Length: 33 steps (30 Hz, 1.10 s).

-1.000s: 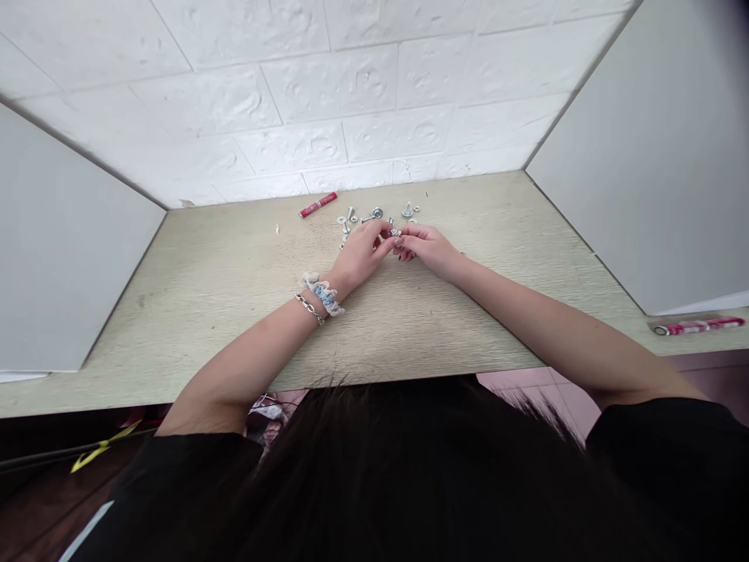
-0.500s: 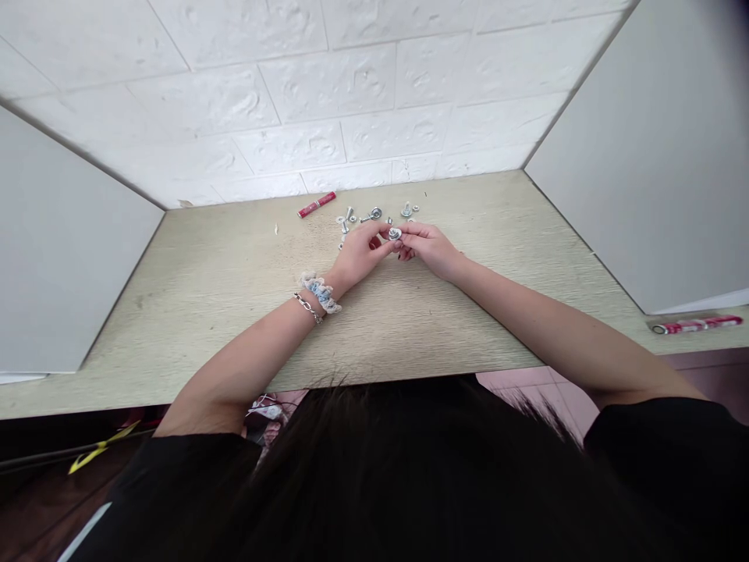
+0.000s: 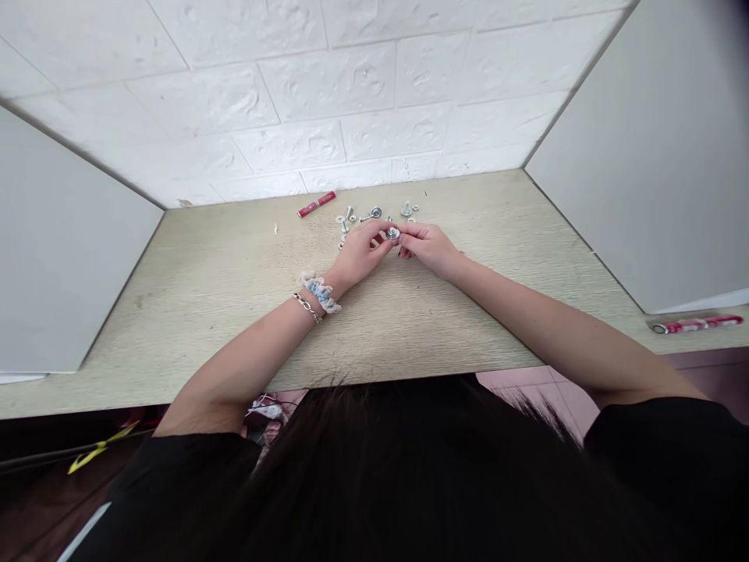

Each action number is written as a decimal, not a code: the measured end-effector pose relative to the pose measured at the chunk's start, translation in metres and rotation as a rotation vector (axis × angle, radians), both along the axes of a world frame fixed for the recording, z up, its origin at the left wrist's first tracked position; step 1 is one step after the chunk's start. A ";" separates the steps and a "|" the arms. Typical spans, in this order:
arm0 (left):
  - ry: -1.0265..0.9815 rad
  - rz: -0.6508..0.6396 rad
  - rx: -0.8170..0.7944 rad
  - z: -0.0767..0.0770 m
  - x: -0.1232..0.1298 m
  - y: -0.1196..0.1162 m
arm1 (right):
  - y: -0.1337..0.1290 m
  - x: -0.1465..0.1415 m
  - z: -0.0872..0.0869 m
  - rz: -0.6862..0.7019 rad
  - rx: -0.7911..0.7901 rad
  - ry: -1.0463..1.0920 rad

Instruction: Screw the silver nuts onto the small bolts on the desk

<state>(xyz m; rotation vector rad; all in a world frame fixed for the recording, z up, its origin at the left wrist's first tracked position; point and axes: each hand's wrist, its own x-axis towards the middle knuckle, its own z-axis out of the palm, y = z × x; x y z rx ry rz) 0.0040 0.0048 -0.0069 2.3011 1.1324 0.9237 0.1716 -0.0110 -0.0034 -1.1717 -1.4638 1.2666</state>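
Observation:
Between the fingertips of both hands, just above the table, is a small silver bolt with a washer (image 3: 392, 233). My left hand (image 3: 363, 248) pinches it from the left, thumb below and index finger above. From the right, my right hand (image 3: 430, 248) grips its edge between thumb and index finger. The part under the washer is hidden by the fingers. Close behind the hands lie loose silver bolts (image 3: 349, 212), washers and nuts. A bolt standing in a washer (image 3: 406, 209) is behind my right hand, with a nut (image 3: 416, 208) beside it.
A red tube (image 3: 317, 204) lies near the white brick wall (image 3: 368, 78). Another red tube (image 3: 696, 325) rests at the table's front right edge. Grey panels (image 3: 58, 257) stand on both sides of the wooden table (image 3: 234, 257). A small white scrap (image 3: 276, 229) lies at left.
The bolt with the washer has tilted slightly and shifted a little to the left between my fingers. Both arms stay in nearly the same place.

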 end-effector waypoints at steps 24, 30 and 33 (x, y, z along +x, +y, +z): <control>0.010 -0.021 0.001 0.003 0.000 -0.002 | -0.003 -0.004 0.003 -0.035 -0.024 0.081; 0.056 0.013 0.034 0.004 0.000 -0.004 | -0.006 -0.005 0.005 -0.069 -0.058 0.076; 0.129 0.004 0.077 0.005 0.000 -0.006 | -0.007 -0.006 0.002 -0.091 0.009 0.016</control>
